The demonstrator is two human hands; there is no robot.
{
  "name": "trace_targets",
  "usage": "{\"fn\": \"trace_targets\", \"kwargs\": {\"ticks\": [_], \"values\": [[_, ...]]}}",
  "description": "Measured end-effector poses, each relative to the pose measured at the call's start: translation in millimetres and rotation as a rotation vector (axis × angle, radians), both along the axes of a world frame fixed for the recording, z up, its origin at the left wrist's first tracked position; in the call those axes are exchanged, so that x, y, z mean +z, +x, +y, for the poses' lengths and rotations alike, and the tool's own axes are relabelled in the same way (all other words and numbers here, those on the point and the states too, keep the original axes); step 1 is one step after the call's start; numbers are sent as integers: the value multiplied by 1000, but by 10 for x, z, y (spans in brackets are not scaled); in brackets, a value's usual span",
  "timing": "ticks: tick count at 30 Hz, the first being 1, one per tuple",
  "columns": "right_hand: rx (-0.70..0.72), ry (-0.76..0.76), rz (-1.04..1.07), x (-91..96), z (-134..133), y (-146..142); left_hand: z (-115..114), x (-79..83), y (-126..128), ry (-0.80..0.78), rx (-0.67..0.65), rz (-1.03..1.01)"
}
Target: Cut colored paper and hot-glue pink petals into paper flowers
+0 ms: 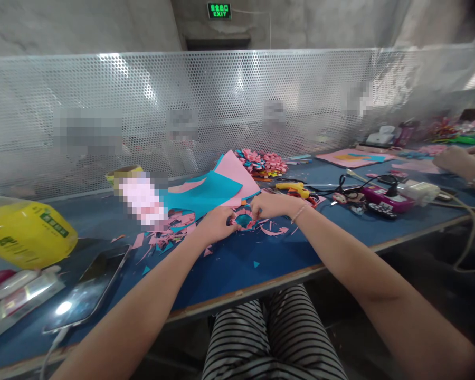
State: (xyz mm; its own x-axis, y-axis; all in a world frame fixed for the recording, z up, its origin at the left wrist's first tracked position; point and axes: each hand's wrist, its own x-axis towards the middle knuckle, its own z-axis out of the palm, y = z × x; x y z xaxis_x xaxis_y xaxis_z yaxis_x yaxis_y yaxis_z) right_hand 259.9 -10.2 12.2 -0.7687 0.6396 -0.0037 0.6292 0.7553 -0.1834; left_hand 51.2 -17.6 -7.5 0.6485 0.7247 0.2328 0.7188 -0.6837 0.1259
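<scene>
Low over the table's near side, a small pink and blue paper flower point(245, 220) is between my two hands. The fingers of my left hand point(220, 221) pinch its left edge. On the opposite edge, my right hand point(272, 206) is closed with thumb and fingertips on the petals. Pink and blue paper scraps point(173, 232) lie to the left of my left hand. Just behind the hands are a blue sheet point(211, 192) and a pink sheet point(235, 177). A yellow-handled tool point(292, 187), partly hidden, rests behind my right wrist.
Finished-looking pink flowers point(263, 162) sit at the back by a perforated metal screen point(221, 95). On the left are a phone point(91, 290) with a cable and a yellow container point(31, 235). A purple power strip point(386, 198) with cords lies right, near another person's hand point(465, 163).
</scene>
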Motion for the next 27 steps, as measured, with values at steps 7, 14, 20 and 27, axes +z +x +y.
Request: {"fn": "trace_targets", "kwargs": {"ticks": [7,14,20,27], "values": [[39,25,-91,41,-60,-11,-27,3,7,-35,15,-46],[6,-76,5,131,-158,1,-53,18,22,-58,30,-49],[-33,-91,10,161,-231,-17,-24,-16,11,-20,-36,-38],[32,-79,-38,119,-213,-24,-26,-16,13,-12,-62,-39]]}}
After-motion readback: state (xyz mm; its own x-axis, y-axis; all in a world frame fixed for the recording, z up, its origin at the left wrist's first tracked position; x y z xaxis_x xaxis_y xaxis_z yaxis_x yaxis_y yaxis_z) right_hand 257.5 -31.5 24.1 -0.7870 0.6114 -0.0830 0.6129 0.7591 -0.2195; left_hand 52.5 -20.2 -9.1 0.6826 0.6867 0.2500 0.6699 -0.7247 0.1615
